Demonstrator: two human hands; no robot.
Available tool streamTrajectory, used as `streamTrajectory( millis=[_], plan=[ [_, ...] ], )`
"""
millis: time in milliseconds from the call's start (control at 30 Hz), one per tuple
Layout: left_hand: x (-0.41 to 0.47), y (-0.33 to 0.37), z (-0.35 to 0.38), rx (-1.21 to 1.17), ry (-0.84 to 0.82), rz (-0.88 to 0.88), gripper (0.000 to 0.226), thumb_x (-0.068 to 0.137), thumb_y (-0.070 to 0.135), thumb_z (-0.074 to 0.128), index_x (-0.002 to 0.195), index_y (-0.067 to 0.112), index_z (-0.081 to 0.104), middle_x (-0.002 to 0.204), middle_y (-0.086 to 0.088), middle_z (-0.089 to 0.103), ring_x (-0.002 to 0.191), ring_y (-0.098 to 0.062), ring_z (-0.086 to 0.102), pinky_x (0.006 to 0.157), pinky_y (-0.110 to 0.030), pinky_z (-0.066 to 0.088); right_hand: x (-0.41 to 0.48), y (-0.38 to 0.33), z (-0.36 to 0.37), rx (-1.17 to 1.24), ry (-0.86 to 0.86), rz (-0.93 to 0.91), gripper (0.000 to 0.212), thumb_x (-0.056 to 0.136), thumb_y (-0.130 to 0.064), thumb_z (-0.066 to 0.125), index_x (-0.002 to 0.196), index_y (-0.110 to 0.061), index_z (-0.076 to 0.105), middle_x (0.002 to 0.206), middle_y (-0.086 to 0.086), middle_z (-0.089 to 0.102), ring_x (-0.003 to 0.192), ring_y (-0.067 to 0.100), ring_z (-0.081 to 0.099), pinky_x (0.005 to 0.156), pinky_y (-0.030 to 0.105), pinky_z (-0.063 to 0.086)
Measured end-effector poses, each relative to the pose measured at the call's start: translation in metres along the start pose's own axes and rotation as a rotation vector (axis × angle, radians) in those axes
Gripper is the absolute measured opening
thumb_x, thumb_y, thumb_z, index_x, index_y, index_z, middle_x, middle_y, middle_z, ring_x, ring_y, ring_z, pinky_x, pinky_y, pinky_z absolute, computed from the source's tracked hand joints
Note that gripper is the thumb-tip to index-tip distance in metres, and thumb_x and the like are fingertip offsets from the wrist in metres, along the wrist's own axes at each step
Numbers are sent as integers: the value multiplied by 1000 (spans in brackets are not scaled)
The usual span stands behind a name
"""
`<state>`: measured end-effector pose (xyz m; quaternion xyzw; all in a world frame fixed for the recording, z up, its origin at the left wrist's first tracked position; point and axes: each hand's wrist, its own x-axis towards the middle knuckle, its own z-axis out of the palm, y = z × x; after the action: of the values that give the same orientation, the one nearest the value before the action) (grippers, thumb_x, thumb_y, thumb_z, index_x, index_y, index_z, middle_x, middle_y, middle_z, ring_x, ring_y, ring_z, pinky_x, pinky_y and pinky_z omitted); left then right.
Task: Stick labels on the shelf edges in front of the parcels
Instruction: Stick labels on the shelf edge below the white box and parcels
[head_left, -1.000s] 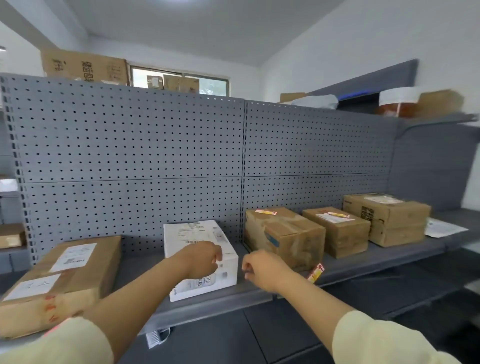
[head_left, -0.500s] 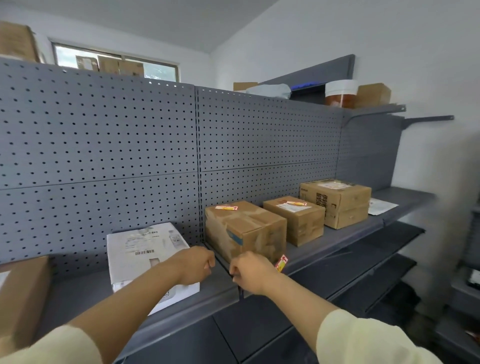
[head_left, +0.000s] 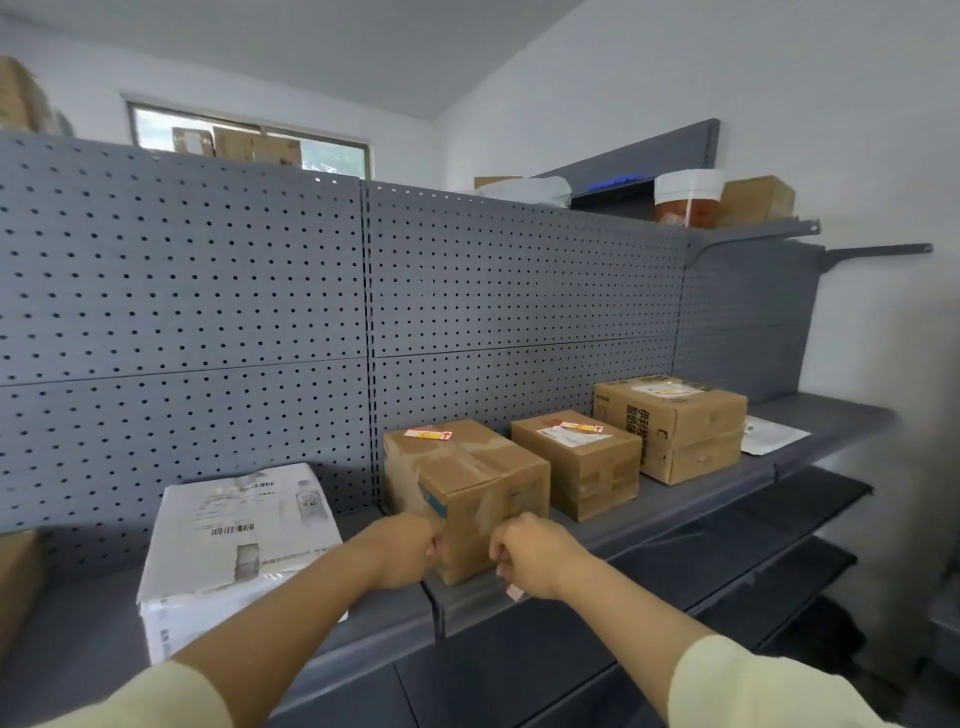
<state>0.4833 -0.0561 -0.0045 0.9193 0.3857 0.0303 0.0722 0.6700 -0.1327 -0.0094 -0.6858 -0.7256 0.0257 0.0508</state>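
Note:
My left hand (head_left: 402, 551) and my right hand (head_left: 535, 553) are both closed, held close together in front of a taped brown parcel (head_left: 467, 493) on the grey shelf. A small red and white label (head_left: 514, 591) pokes out under my right hand, just above the shelf edge (head_left: 467, 603). What my left fingers pinch is hidden. A white parcel (head_left: 234, 540) lies to the left. Two more brown parcels (head_left: 582, 462) (head_left: 675, 426) stand to the right, and red and yellow labels lie on top of the two nearer brown ones.
A grey pegboard back panel (head_left: 260, 291) rises behind the shelf. A white paper sheet (head_left: 774, 434) lies at the shelf's right end. Lower shelves (head_left: 769, 525) step out below right. A top shelf holds a jar (head_left: 685, 200) and a box (head_left: 753, 200).
The view has swung right and both hands have moved right, from in front of the white parcel to the front of the taped brown parcel. The label now hangs under my right hand.

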Motion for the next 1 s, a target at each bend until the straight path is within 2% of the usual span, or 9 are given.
streamTrajectory(
  millis=[67,100,167,367,533,667,767,867,1000],
  plan=[
    [10,11,4,8,-15,-37,14,91,13,42,82,16,52,106,-12,62,94,-27,57,78,-30,42,3,21,-1,-6,-8,-12,20,92,-21,59,113,-21,62,116,6,61,100,25,60,86,37,52],
    [16,16,6,9,-17,-57,18,90,13,42,75,21,46,101,-11,60,89,-25,54,76,-30,41,4,31,-2,-17,-7,-25,21,93,-22,58,113,-21,62,118,6,60,102,25,59,87,38,51],
    [25,26,11,4,-21,-93,21,89,14,43,71,26,42,97,-8,58,85,-21,50,73,-30,41,4,49,-2,-30,-5,-54,22,93,-21,56,114,-19,63,120,7,59,105,25,58,90,40,51],
    [42,54,24,32,-60,-155,8,89,13,42,87,14,50,96,-11,57,88,-29,56,70,-30,41,10,76,4,-30,-12,-97,21,93,-19,54,111,-19,64,118,7,60,104,25,58,91,40,51],
    [50,57,26,39,-53,-149,20,92,15,42,100,8,58,103,-10,60,86,-22,49,77,-33,44,16,84,12,-111,-8,-120,22,92,-14,53,111,-17,64,117,9,62,105,27,58,90,43,51],
    [54,54,30,44,-73,-176,24,91,13,43,104,2,60,108,-16,63,85,-24,52,72,-30,40,22,83,17,-160,-18,-122,22,92,-12,52,111,-15,65,117,10,62,105,29,58,89,43,51],
    [54,52,33,52,-83,-196,24,92,12,44,108,2,58,115,-17,61,101,-32,59,81,-36,46,32,86,18,-126,-20,-126,22,92,-12,52,109,-18,64,118,9,60,104,26,58,88,40,50],
    [51,46,40,49,-96,-203,28,92,15,46,117,8,57,121,-13,61,109,-31,59,90,-39,49,44,87,21,-100,-30,-129,23,91,-13,52,108,-23,64,120,6,59,104,25,57,88,38,49],
    [49,37,54,10,-122,-207,35,91,15,47,124,12,58,128,-9,61,116,-29,58,98,-42,49,54,84,36,-193,-55,-162,28,90,-10,54,114,-21,63,123,8,57,107,26,57,88,37,47]
  ],
)
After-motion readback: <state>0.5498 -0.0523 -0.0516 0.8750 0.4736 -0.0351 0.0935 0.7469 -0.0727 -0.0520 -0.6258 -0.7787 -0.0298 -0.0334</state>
